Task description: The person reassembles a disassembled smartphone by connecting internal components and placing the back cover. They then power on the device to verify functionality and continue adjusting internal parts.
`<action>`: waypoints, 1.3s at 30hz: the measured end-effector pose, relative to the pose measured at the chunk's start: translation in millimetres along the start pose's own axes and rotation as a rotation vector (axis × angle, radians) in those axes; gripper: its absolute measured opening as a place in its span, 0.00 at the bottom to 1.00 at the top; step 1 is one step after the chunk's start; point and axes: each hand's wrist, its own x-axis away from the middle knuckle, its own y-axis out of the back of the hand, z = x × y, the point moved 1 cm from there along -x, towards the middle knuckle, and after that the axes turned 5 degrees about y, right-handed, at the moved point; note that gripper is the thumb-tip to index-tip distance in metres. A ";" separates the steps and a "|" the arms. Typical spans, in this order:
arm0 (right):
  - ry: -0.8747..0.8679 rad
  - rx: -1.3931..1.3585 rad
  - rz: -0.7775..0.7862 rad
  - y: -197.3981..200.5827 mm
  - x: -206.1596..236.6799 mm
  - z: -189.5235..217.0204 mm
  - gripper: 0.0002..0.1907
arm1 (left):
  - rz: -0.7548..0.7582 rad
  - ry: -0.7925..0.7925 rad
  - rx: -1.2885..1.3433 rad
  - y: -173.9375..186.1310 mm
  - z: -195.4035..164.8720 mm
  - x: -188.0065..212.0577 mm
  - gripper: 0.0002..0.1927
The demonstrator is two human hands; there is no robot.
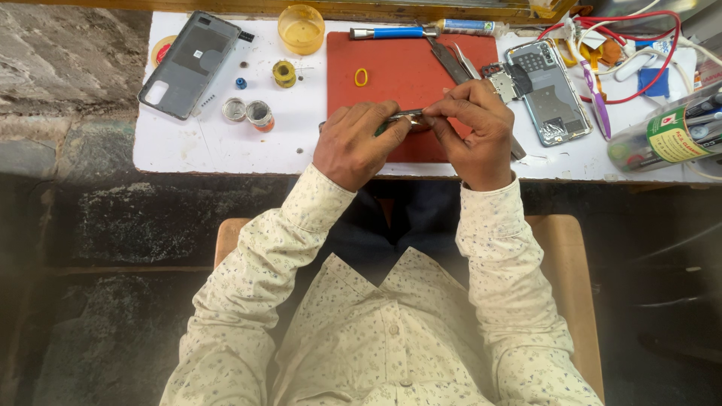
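Both my hands meet over the near edge of a red work mat on a white table. My left hand and my right hand together pinch a small, thin metal part; most of it is hidden by my fingers. To the right of my right hand lies an opened phone with its inner parts showing. A small loose circuit piece sits beside it.
A grey phone back cover lies far left, with small tins, a yellow spool and a yellow tub. A blue-handled tool, tweezers, red cables and a bottle fill the back and right.
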 end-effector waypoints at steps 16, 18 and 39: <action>-0.012 -0.032 0.028 2.4 -0.1 2.8 0.12 | -0.003 0.003 0.000 0.7 0.0 0.3 0.12; -0.015 -0.033 0.024 2.3 0.5 2.3 0.12 | -0.013 -0.002 -0.002 0.8 -0.4 0.2 0.12; 0.007 0.019 0.010 0.2 1.8 0.9 0.12 | -0.001 0.000 0.000 -0.1 1.6 0.7 0.11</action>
